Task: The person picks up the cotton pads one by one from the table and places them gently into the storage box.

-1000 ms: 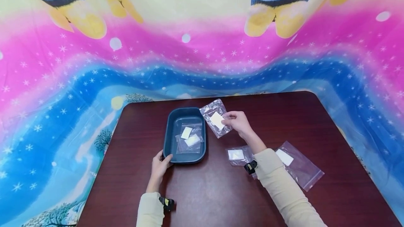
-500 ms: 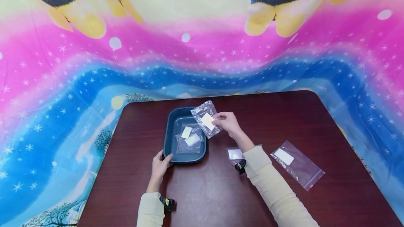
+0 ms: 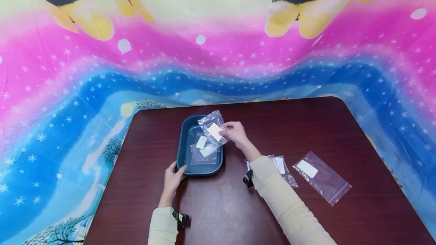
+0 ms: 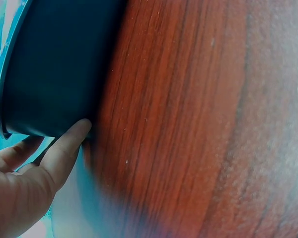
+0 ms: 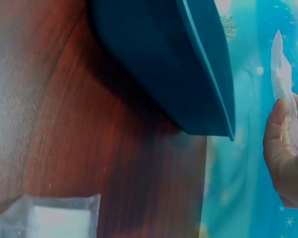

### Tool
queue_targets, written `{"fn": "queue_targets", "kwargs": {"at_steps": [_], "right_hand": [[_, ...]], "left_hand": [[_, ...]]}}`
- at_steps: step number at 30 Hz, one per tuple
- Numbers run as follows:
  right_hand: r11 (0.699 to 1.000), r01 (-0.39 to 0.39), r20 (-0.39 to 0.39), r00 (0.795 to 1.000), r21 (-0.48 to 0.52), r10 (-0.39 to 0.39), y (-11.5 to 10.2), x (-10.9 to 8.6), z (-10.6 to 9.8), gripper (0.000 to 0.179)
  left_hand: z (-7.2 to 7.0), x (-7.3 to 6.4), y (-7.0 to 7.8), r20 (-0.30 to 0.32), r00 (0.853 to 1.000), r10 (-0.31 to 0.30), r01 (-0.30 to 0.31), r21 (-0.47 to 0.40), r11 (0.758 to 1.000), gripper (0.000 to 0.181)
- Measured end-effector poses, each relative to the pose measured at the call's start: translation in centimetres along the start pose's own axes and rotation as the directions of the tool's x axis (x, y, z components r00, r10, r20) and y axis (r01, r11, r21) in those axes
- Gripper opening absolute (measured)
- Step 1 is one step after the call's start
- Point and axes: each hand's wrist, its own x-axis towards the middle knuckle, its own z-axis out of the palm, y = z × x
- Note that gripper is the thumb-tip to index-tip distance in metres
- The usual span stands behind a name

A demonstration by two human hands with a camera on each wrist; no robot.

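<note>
In the head view, my right hand (image 3: 235,133) pinches a small clear zip bag (image 3: 206,121) with a white card in it, thumb and fingers on its right edge. The bag hangs over the right side of a dark teal plastic tray (image 3: 182,144). Inside the tray lie a few more clear bags (image 3: 206,158) with white cards, partly overlapping. My left hand (image 3: 172,180) grips the tray's near left corner. Its fingers (image 4: 67,148) touch the outside of the tray in the left wrist view. The right wrist view shows the pinched bag edge-on, apart from the tray.
Right of the tray, small bags (image 3: 280,165) with white cards lie partly under my right sleeve (image 3: 282,196). Farther right lies a larger zip bag (image 3: 323,180) with a white card. All rest on a dark red wooden table (image 3: 211,214), with a printed cloth (image 3: 218,63) behind it.
My right hand has moved left with the zip bag, from beside the tray to over its right side. Small bags on the table show more from behind my sleeve. The left hand stays put.
</note>
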Motion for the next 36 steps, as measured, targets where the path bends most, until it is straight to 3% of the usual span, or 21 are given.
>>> {"fn": "queue_targets", "kwargs": {"at_steps": [14,23,28,36], "right_hand": [[0.985,0.005,0.003,1.0,-0.173,-0.005,1.7,0.5,3.5,0.025],[0.987,0.077,0.188,0.981,-0.141,-0.049,2.2,0.4,4.1,0.051],[0.975,0.132,0.159,0.982,-0.179,-0.104,1.7,0.2,3.6,0.05],[0.976,0.161,0.116,0.983,-0.144,-0.145,0.7,-0.7,2.4,0.039]], "left_hand": [[0.1,0.0,-0.1,-0.004,1.0,0.005,-0.005,-0.006,1.0,0.047],[0.1,0.1,-0.2,-0.001,1.0,0.007,-0.007,0.001,1.0,0.048],[0.2,0.2,-0.2,-0.013,1.0,0.015,-0.015,-0.008,1.0,0.046],[0.1,0.2,-0.3,-0.023,1.0,0.007,-0.008,-0.012,1.0,0.046]]}}
